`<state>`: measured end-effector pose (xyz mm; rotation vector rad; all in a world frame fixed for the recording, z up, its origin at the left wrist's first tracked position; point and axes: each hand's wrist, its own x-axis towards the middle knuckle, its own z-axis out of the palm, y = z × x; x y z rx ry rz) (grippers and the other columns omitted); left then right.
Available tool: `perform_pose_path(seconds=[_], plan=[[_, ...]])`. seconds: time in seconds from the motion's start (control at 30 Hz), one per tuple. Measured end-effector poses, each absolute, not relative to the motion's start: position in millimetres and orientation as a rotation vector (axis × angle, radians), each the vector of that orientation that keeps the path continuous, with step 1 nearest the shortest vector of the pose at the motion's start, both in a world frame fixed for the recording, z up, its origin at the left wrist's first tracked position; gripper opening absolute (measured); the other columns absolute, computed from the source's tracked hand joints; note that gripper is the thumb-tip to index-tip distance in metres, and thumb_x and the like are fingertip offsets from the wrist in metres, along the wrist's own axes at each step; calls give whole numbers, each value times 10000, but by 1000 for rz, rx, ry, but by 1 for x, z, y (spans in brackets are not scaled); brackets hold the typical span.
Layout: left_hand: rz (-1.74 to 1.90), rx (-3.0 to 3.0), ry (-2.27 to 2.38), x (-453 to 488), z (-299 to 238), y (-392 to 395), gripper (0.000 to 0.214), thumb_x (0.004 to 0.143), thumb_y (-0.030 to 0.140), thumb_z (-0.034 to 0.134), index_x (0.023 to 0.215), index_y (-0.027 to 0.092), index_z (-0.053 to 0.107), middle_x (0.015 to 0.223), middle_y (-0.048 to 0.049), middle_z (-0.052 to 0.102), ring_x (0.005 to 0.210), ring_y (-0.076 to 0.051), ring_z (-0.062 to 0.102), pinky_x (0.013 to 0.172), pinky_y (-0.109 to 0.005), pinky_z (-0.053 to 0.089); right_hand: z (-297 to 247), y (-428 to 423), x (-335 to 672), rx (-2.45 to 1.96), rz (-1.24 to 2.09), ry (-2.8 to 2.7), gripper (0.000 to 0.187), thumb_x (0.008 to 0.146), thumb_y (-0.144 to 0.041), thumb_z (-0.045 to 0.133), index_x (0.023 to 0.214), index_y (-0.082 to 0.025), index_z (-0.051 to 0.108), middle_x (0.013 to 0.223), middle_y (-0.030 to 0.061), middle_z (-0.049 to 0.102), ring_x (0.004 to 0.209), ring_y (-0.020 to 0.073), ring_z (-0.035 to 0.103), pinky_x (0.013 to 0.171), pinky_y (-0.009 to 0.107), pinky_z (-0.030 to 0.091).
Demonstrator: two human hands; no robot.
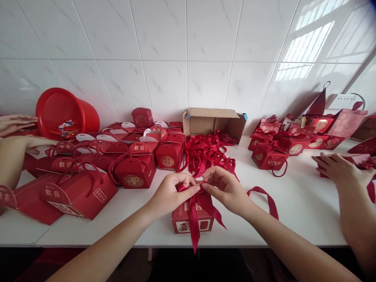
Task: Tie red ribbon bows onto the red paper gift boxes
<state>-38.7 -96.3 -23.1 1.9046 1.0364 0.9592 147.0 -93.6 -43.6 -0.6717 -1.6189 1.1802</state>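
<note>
A small red gift box [192, 211] with pale characters on it stands near the table's front edge, directly below my two hands. Dark red ribbon [194, 231] crosses at its top, and two tails hang down the front. My left hand [178, 192] pinches the ribbon between thumb and fingers on the left side of the crossing. From the right, my right hand [223, 188] pinches it too, thumb against forefinger. My fingertips almost meet, so they partly hide the box top and the ribbon there.
Several red boxes [136, 168] crowd the left, beside a tipped red bucket [88, 113]. Behind my hands, loose ribbons [205, 150] spill from a cardboard box [213, 112]. Bow-tied boxes [270, 156] stand right. Other people's hands [342, 168] work at both sides. A ribbon strip [268, 199] lies nearby.
</note>
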Motion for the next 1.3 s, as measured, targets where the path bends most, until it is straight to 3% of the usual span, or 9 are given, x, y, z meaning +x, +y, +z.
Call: perform_pose_path(seconds=[0.13, 0.3, 0.43, 0.53, 0.63, 0.7, 0.87, 1.07, 1.3], plan=[[999, 1875, 1015, -37, -27, -96, 468, 770, 253, 630, 559, 207, 215, 766, -39, 655, 828, -201, 647, 728, -296, 473, -46, -91, 144, -677, 1282, -1476, 179, 768, -281, 703, 860, -201, 573, 776, -3, 599, 745, 121, 579, 688, 252, 481], [972, 1841, 1040, -40, -30, -93, 484, 764, 275, 649, 527, 206, 232, 764, -55, 686, 999, -252, 645, 826, -331, 479, -54, -92, 147, -705, 1288, -1275, 292, 679, -287, 783, 674, -193, 506, 668, -15, 621, 646, 116, 585, 632, 249, 475], [953, 1806, 1012, -42, -32, -92, 472, 752, 267, 671, 521, 205, 265, 764, -59, 698, 1077, -268, 619, 893, -376, 469, -57, -92, 149, -731, 1294, -1245, 337, 667, -316, 791, 670, -198, 475, 659, -16, 615, 653, 126, 593, 639, 260, 482], [963, 1789, 1012, -44, -32, -92, 391, 725, 283, 703, 536, 197, 372, 825, -67, 709, 1079, -268, 616, 909, -389, 468, -54, -91, 151, -774, 1255, -1328, 317, 683, -365, 773, 744, -199, 510, 694, -16, 586, 662, 124, 577, 645, 266, 488], [911, 1805, 1038, -46, -30, -93, 220, 686, 303, 741, 692, 181, 558, 981, -69, 702, 1038, -249, 632, 914, -384, 468, -48, -93, 155, -835, 1226, -1474, 315, 736, -419, 718, 857, -195, 533, 747, 3, 586, 698, 133, 572, 647, 272, 481], [869, 1818, 1043, -47, -27, -94, 225, 677, 309, 751, 770, 179, 592, 1043, -70, 691, 1007, -237, 641, 898, -374, 476, -45, -94, 157, -918, 1181, -1593, 306, 779, -448, 664, 883, -187, 544, 742, 6, 581, 671, 128, 547, 603, 257, 454], [884, 1821, 1018, -47, -25, -96, 223, 701, 326, 736, 725, 177, 573, 988, -73, 705, 1034, -242, 634, 929, -381, 462, -41, -97, 158, -1034, 973, -1849, 331, 840, -439, 586, 654, -172, 525, 616, -10, 542, 558, 104, 457, 502, 227, 352], [897, 1858, 1054, -46, -26, -96, 206, 748, 341, 690, 698, 177, 577, 957, -76, 706, 987, -229, 648, 889, -364, 478, -34, -92, 156, -991, 682, -1935, 280, 843, -375, 613, 644, -179, 593, 628, 8, 634, 572, 123, 525, 525, 238, 374], [909, 1873, 1026, -44, -25, -101, 327, 722, 289, 688, 585, 193, 407, 900, -53, 697, 946, -219, 653, 820, -331, 493, -28, -89, 155, -985, 591, -1851, 266, 783, -400, 681, 620, -196, 628, 607, 13, 652, 555, 137, 557, 517, 245, 413]])
